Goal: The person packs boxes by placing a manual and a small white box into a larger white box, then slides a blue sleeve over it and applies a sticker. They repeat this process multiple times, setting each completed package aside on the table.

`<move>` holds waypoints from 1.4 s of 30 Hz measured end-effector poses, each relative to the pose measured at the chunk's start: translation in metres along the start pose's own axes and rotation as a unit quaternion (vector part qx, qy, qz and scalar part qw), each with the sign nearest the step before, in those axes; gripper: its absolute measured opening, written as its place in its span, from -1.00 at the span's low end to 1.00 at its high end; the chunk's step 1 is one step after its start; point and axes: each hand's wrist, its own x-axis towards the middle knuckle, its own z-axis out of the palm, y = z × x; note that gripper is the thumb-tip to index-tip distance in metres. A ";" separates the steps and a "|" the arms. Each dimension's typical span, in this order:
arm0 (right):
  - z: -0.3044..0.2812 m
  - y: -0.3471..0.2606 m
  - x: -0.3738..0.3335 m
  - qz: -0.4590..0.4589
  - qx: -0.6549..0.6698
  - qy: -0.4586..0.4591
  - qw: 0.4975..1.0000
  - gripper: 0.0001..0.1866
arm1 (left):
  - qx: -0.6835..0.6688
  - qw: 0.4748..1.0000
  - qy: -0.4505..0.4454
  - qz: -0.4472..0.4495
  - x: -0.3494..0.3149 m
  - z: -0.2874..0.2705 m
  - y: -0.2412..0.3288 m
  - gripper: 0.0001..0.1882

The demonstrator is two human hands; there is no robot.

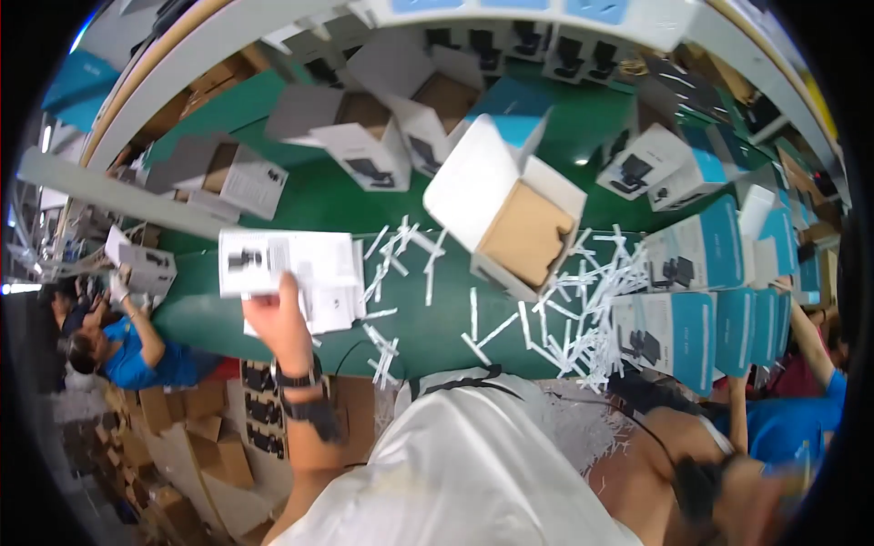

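The open box (557,189) stands tilted on the green table (196,309) and serves as the reference for all positions. Its white flaps are raised, and a brown cardboard insert (523,238) sits inside.

The left hand (275,318) is to the left of the open box and well apart from it. It grips a white leaflet (314,255) at the lower edge, thumb on the upper face. The leaflet bears a dark printed picture and overlaps a stack of white papers (332,311). A black wristband (299,375) is fitted on the left wrist.

The right hand (751,505) is below and far to the right of the open box. It is blurred; its grip cannot be determined.

White paper strips (601,305) lie in a loose pile just right of the open box; further strips (396,255) lie between it and the leaflet. Farther right, closed white-and-teal boxes (669,337) stand in rows. Additional unfolded boxes (369,155) stand to its upper left. One co-worker (137,350) in blue is far left of it; another (774,428), also in blue, is at its lower right.
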 end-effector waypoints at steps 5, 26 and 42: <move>0.157 0.164 -0.191 0.467 -0.086 -0.246 0.845 -0.49 | -0.308 0.946 -0.103 0.024 -0.077 0.068 0.046 -0.24; 0.155 0.023 -0.252 0.639 0.032 -0.314 0.701 -0.77 | 0.180 0.910 -0.238 0.287 -0.084 0.101 0.023 -0.55; 0.144 0.036 -0.192 0.514 0.095 -0.369 0.768 -0.71 | 0.210 0.755 -0.506 0.360 -0.113 0.127 0.016 -0.22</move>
